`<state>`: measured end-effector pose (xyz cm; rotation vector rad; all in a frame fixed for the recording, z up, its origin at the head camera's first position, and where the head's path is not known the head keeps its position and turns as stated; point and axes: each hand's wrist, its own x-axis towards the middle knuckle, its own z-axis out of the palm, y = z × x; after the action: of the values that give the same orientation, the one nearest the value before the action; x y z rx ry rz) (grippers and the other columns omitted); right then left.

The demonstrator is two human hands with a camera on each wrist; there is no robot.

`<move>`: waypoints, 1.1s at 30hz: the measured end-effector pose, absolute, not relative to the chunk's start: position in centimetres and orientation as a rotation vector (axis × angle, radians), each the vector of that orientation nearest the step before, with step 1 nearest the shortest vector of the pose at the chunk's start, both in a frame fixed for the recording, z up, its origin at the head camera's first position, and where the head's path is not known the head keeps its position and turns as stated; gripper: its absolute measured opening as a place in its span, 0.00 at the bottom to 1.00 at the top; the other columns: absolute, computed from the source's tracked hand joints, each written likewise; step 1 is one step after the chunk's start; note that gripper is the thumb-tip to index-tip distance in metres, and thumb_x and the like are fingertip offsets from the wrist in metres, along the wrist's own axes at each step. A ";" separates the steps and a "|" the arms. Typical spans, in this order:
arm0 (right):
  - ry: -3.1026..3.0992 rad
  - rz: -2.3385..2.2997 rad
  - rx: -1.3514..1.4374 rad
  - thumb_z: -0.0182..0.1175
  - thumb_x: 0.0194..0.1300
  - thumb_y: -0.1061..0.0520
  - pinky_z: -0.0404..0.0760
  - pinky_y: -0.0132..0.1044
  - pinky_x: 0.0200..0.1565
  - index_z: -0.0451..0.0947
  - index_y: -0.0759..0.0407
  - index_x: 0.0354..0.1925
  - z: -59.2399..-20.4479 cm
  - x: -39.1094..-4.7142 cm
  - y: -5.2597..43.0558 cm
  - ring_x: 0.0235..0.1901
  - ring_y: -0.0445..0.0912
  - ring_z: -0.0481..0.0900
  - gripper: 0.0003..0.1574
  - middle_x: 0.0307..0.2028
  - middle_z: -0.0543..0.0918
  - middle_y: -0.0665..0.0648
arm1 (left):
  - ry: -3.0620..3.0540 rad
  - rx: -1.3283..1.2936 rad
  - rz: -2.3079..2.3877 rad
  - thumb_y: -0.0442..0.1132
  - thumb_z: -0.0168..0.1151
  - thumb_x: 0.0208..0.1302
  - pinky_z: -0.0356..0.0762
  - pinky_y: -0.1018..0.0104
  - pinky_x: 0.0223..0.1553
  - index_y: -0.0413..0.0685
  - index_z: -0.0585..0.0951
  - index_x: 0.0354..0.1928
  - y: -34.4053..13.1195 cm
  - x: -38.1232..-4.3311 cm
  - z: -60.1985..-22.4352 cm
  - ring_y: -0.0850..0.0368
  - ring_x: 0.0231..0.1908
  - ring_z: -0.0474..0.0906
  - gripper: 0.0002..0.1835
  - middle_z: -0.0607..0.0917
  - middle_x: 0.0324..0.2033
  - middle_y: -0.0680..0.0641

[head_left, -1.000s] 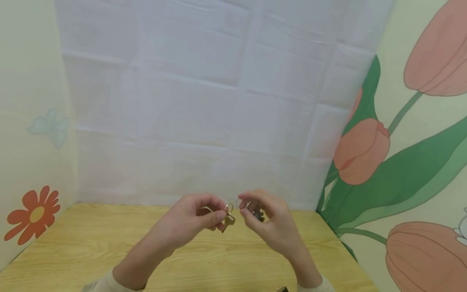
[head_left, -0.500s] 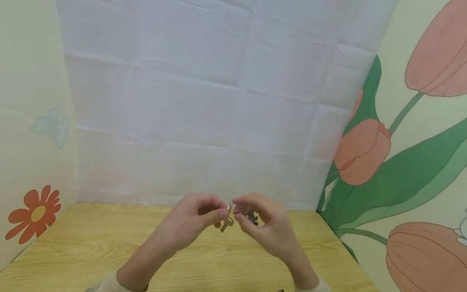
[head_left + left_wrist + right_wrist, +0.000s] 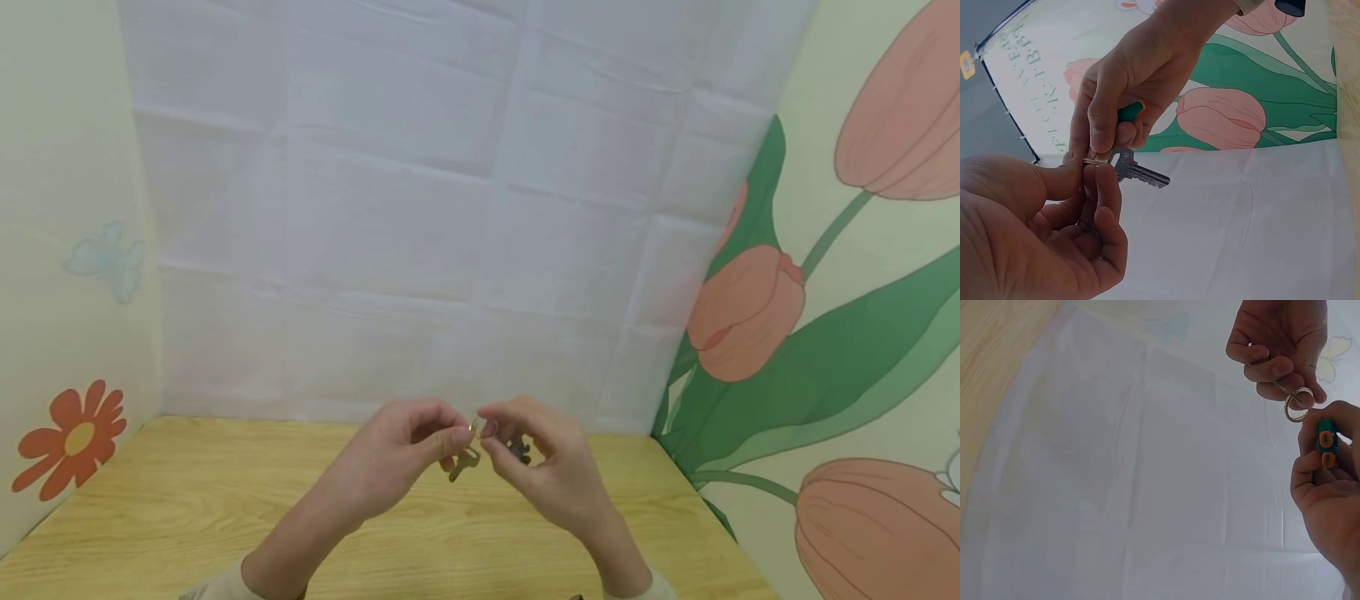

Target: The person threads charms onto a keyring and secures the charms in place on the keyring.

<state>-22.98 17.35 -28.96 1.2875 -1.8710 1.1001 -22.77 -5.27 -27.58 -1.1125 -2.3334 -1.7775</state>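
Note:
My left hand (image 3: 408, 446) pinches a metal key ring (image 3: 1291, 405) between thumb and fingers. From it a silver key (image 3: 1141, 174) sticks out past the fingertips. Facing it, my right hand (image 3: 555, 471) has thumb and index finger at the rings, its fingertips almost meeting the left ones. Within its curled fingers sits a keychain with a small green and orange charm (image 3: 1327, 442), which looks dark in the head view. The rings overlap between the two hands; whether they are linked I cannot tell. Both hands are above the table.
A wood-grain table (image 3: 420, 542) lies below the hands. Behind it hangs a creased white cloth (image 3: 390, 233), with a tulip-printed panel (image 3: 885, 350) on the right and a flower-printed one (image 3: 75, 333) on the left. A dark object (image 3: 1290, 6) shows at the left wrist view's top edge.
My right hand has moved left with the keychain, closing the gap to my left hand. The key has turned and now hangs lower, slanting left.

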 end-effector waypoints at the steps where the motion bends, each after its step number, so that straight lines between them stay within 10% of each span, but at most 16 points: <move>1: -1.865 1.087 1.288 0.66 0.67 0.69 0.81 0.33 0.30 0.80 0.64 0.54 -29.0 -23.0 17.3 0.31 0.44 0.80 0.18 0.37 0.84 0.58 | -2.330 -1.116 -1.780 0.46 0.61 0.74 0.74 0.50 0.47 0.43 0.84 0.43 -5.3 -22.8 -27.6 0.48 0.36 0.81 0.13 0.86 0.34 0.48; 33: -1.887 0.963 1.169 0.68 0.57 0.73 0.79 0.30 0.26 0.81 0.63 0.48 -29.0 -23.8 18.1 0.27 0.40 0.81 0.20 0.34 0.84 0.52 | -2.325 -1.117 -1.450 0.52 0.60 0.75 0.77 0.60 0.42 0.56 0.84 0.46 -4.5 -23.0 -28.2 0.60 0.39 0.79 0.11 0.84 0.37 0.57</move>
<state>-23.78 18.13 -29.05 1.1692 -1.8866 0.9627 -22.95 -4.47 -28.23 -1.1169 -2.3254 -1.4504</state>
